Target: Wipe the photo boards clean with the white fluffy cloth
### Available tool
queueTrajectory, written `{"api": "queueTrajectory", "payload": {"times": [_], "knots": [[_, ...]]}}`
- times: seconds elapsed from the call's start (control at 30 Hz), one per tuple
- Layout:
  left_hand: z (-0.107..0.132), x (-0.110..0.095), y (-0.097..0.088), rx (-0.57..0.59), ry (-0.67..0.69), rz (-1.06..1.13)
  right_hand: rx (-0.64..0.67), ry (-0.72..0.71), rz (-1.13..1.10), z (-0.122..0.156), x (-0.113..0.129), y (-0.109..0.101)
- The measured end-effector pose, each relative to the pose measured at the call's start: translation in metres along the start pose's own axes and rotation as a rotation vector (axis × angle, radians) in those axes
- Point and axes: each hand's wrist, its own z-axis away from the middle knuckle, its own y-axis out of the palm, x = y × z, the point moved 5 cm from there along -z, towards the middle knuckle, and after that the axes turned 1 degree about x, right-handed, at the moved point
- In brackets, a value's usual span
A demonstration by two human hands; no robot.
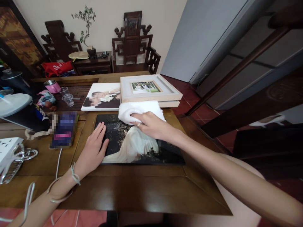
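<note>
A large dark photo panel (132, 148), printed with a pale flowing gown, lies flat on the wooden table (142, 186). Across its left edge rests my left hand (94, 146), fingers stretched out and holding nothing. My right hand (151, 126) grips a white cloth (146, 108) bunched over the panel's upper part. Part of the panel is hidden under that cloth and my right arm. Just behind are a white-edged photo print (101, 99) and a stack of light wooden picture frames (151, 90), the top one holding a small photo; the cloth hides their front edge in part.
Left of the panel lie a blurred-out phone (63, 129) with a white cable, a dark lidded cup (19, 110), a white power strip (7, 149) and a clear plastic cup (68, 99). A pink mug (52, 86) stands farther back. Carved chairs (132, 44) stand beyond the table.
</note>
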Motion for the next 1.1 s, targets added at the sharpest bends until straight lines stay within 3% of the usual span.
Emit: {"api": "queueTrajectory", "payload": {"times": [0.1, 0.27, 0.37, 0.47, 0.6, 0.73, 0.93, 1.0, 1.1], "knots": [[0.000, 0.000, 0.000, -0.007, 0.006, 0.005, -0.057, -0.041, 0.075, 0.017, 0.008, 0.020], [0.000, 0.000, 0.001, -0.006, 0.002, -0.018, 0.006, -0.076, 0.019, 0.084, 0.040, 0.046], [0.000, 0.000, 0.001, -0.001, 0.003, -0.030, 0.115, -0.097, -0.063, 0.119, 0.064, 0.040], [0.000, 0.000, 0.002, -0.004, 0.007, -0.035, 0.239, -0.072, -0.126, 0.135, 0.079, 0.020], [0.000, 0.000, 0.001, -0.007, 0.005, -0.031, 0.273, 0.044, -0.207, 0.116, 0.067, -0.005], [0.000, 0.000, 0.001, -0.005, 0.005, -0.027, 0.283, 0.099, -0.208, 0.062, 0.036, -0.012], [0.000, 0.001, 0.001, 0.001, 0.000, -0.023, 0.110, 0.051, -0.138, -0.013, 0.004, -0.015], [0.000, 0.001, 0.001, 0.001, 0.001, -0.024, 0.079, 0.065, -0.100, -0.018, 0.003, -0.009], [0.000, 0.001, 0.001, -0.003, 0.006, -0.028, 0.050, 0.060, -0.030, -0.004, 0.014, 0.010]]}}
